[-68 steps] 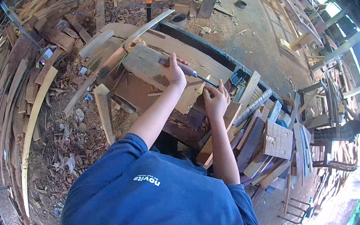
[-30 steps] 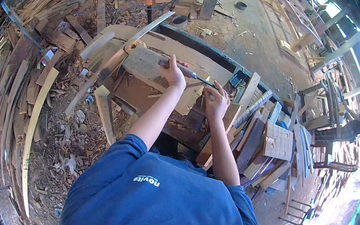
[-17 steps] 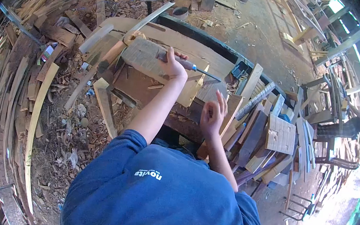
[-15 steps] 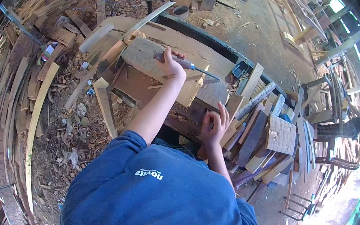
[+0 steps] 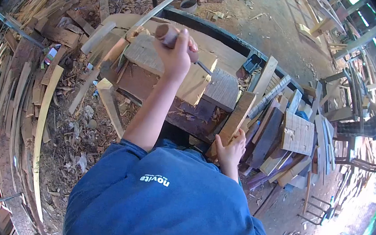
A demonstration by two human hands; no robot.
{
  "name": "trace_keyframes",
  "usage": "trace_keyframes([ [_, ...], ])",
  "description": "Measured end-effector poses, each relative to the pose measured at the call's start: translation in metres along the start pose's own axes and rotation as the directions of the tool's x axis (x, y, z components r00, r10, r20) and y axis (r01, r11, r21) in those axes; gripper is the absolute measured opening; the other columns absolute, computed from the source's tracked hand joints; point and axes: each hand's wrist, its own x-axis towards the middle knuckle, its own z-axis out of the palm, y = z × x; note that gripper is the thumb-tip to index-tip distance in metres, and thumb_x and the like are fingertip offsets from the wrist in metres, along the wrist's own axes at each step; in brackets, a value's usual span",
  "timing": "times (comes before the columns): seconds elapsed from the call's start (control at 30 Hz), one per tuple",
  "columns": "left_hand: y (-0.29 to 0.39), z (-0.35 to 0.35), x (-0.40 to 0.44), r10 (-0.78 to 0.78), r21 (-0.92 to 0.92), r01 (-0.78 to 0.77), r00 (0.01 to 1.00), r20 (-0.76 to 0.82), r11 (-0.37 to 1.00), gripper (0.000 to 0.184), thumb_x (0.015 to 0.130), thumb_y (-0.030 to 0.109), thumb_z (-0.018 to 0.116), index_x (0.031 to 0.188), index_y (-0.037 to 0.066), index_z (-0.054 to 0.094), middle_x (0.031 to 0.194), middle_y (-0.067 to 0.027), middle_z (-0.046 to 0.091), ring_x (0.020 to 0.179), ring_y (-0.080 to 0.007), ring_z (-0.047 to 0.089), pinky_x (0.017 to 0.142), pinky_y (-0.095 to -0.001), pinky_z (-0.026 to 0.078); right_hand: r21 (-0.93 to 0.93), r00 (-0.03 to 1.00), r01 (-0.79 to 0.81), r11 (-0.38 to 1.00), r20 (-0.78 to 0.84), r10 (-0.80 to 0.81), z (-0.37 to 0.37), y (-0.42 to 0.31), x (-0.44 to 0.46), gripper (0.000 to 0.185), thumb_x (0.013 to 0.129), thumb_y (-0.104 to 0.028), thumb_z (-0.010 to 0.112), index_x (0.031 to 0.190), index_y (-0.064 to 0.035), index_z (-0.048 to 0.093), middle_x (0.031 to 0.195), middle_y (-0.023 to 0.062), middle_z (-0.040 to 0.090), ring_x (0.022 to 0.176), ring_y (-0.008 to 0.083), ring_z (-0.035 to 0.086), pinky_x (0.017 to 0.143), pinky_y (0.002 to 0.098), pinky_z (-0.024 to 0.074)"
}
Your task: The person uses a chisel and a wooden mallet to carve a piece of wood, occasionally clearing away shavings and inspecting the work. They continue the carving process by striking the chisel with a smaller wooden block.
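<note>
My left hand (image 5: pixel 176 56) is closed around the thick brown handle of a chisel (image 5: pixel 165 35), raised above the bench. The chisel's metal blade slants down to the right, over a pale split piece of wood (image 5: pixel 196 83). Next to that piece lies a grey weathered board (image 5: pixel 222 90). Lower right, my right hand (image 5: pixel 231 151) grips the near part of a long wooden block (image 5: pixel 238 116), thumb on its left side and fingers on its right.
A dark-edged bench (image 5: pixel 207 30) runs behind the work. Several offcuts, among them a mortised block (image 5: pixel 298 134), are heaped to the right. Long strips (image 5: pixel 43 133) and shavings cover the ground at left. A small dark tray (image 5: pixel 253 63) and a round tin (image 5: pixel 189 5) are farther back.
My left hand has tipped the chisel, its handle end now up toward the camera and its blade drawn back. My right hand has moved down and taken hold of the wooden block.
</note>
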Motion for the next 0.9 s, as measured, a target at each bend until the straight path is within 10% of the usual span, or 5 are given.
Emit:
trace_keyframes([
  [0.3,0.003,0.031,-0.017,0.118,0.383,-0.267,0.922,0.369,0.884,0.014,0.089,-0.004,0.054,0.091,0.007,0.046,0.063,-0.0038,0.052,0.050,-0.0123,0.052,0.047,-0.0298,0.046,0.084,0.991,-0.001,0.996,0.132,-0.011,-0.009,-0.003,-0.003,0.090,0.078,-0.028,0.075,0.144,-0.0068,0.019,0.127,0.0282,0.045,0.113,0.0466,0.052,0.094,0.0502,0.0471],
  [0.9,-0.006,0.045,-0.021,0.144,0.375,-0.304,0.906,0.398,0.876,0.013,0.088,-0.004,0.053,0.087,0.006,0.045,0.063,-0.0027,0.051,0.047,-0.0103,0.052,0.045,-0.0270,0.046,0.086,0.963,-0.130,0.988,0.247,0.106,-0.017,-0.002,0.000,0.085,0.080,-0.034,0.073,0.143,-0.0108,0.020,0.135,0.0265,0.042,0.107,0.0478,0.058,0.089,0.0520,0.0496],
])
